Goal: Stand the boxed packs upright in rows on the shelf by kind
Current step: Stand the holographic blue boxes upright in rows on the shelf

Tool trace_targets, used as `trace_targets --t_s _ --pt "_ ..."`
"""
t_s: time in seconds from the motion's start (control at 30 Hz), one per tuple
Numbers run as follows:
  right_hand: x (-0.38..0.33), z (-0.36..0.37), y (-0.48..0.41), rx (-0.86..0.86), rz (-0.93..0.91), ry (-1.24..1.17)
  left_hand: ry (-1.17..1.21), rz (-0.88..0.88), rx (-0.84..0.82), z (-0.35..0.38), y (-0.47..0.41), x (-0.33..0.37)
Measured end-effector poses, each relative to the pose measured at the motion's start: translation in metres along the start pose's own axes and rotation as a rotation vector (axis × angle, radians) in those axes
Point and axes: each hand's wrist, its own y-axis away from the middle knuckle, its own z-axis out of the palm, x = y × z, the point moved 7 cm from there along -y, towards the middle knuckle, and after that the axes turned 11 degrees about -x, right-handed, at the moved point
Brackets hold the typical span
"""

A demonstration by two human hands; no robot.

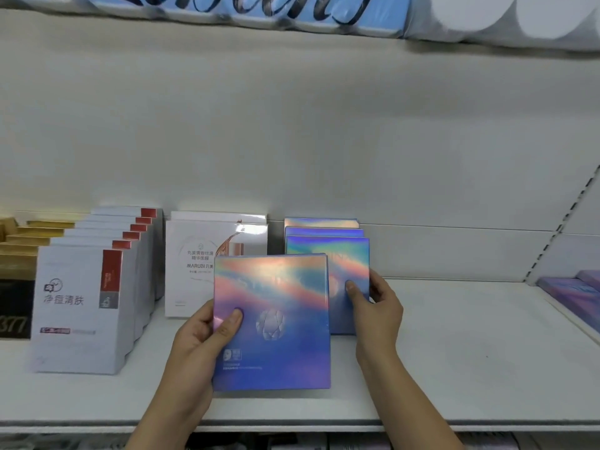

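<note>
Nearest, at the lower centre of the frame, the left grip (201,336) is pinching the left edge of a square, iridescent blue-and-pink cardboard pack (276,319), with the thumb pressing on its face. The pack is standing upright near the front of the white shelf board (454,368); whether its bottom edge is resting there or hovering is not clear.

Just behind and to the right, the right grip (376,306) is clasping the right edge of the front pack in a short row of matching iridescent packs (347,258), with the thumb lying on its face and the fingers curling round its side.

The person is probably adding the held pack to its own kind. The next move is calling for a shift right and back until it is sitting flush against that row, while the right grip is steadying the row against tipping.

Farther left, glossy white packs with a copper motif (194,264) and a long row of white packs with red corner tabs (81,303) are already standing upright.
</note>
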Motion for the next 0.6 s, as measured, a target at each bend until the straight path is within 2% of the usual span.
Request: trace_targets --t_s 0.17,0.2,0.3,0.37,0.5,0.6 --pt "-0.015 -0.016 0.016 0.020 0.018 0.031 -0.001 0.023 -0.013 0.009 0.001 0.005" --pt "-0.024 -0.018 0.024 -0.032 -0.007 0.004 -0.004 0.025 -0.018 0.013 0.000 0.005" --pt "-0.038 -0.004 0.051 -0.397 0.052 -0.106 -0.007 0.036 -0.030 0.027 -0.003 0.001" --pt "-0.037 0.001 0.063 -0.529 0.068 -0.097 -0.019 0.047 -0.051 0.040 -0.006 -0.003" --pt "-0.034 -0.013 0.053 -0.464 0.070 -0.035 -0.063 0.050 -0.097 0.057 -0.010 -0.003" --pt "-0.030 -0.021 0.034 -0.432 0.077 -0.011 -0.105 0.091 -0.006 0.042 -0.013 0.005"
